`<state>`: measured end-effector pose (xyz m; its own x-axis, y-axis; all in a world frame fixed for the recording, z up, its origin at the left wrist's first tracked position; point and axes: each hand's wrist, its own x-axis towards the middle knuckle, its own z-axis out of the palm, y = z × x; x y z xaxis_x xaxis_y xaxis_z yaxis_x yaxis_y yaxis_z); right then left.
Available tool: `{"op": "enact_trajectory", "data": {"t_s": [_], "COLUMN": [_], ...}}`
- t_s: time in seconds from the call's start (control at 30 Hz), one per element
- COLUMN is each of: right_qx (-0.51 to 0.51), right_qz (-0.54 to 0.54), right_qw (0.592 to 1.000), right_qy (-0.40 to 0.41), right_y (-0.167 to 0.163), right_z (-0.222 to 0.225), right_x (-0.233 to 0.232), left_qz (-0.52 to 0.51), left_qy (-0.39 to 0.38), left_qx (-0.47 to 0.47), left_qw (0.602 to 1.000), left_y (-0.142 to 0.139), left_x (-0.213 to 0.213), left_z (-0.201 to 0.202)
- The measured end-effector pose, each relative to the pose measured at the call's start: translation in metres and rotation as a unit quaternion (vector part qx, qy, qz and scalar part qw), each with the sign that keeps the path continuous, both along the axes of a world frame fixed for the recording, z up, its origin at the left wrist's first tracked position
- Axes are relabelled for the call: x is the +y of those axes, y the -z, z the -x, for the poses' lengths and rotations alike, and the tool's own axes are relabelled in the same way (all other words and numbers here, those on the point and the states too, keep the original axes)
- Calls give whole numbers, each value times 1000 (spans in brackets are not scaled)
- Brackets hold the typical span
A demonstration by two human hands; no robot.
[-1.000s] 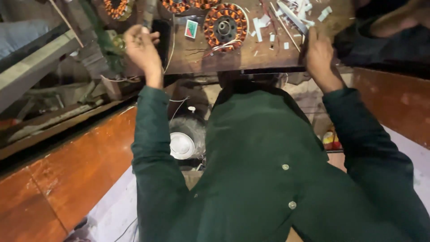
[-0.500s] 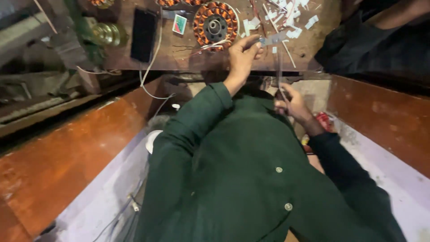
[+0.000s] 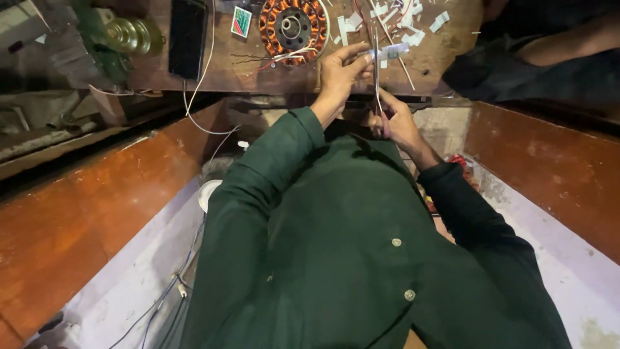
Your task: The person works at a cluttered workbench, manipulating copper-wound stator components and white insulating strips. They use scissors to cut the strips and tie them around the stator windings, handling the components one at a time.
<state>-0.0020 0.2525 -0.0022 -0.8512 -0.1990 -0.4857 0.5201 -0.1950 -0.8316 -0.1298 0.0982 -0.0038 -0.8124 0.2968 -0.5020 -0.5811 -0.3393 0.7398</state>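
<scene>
My left hand point(image 3: 341, 70) is raised at the near edge of the wooden workbench point(image 3: 245, 68) and pinches a small pale strip point(image 3: 391, 51) between its fingertips. My right hand point(image 3: 395, 121) sits just below it and grips a pair of scissors point(image 3: 376, 71) whose thin blades point up to the strip. A round motor stator point(image 3: 294, 27) wound with copper coils lies on the bench just beyond my left hand, with loose wires trailing from it. Both arms are in dark green sleeves.
Several pale cut strips point(image 3: 387, 13) litter the bench top. A black phone point(image 3: 188, 37) with a white cable and a small colourful card point(image 3: 241, 21) lie left of the stator. A brass-coloured part point(image 3: 129, 33) stands at far left. Another person's arm point(image 3: 562, 45) rests at upper right.
My left hand swung from the far left of the bench to its middle and took hold of the strip. My right hand came down off the bench with the scissors and raised them to the strip.
</scene>
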Motion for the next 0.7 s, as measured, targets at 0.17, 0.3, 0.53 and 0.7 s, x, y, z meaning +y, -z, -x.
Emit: {"op": "enact_trajectory", "data": {"t_s": [0.17,0.3,0.53,0.7], "right_qx": [-49,-19,18,84], "right_qz": [57,22,-91,-234], "right_qw": [997,999,995,968], "right_qy": [19,14,39,-13], "right_y": [-1,6,18,6], "right_z": [-3,-7,-24,-38], "right_x": [7,11,14,16], "left_qz": [6,-5,-52,-5], "left_qy": [9,11,16,48], "left_qx": [-19,-10,17,13], "left_qw": [1000,1000,998,999], "left_y": [1,5,4,-3], "left_x": [3,5,2,-5], "left_z": [-1,-1,0,0]}}
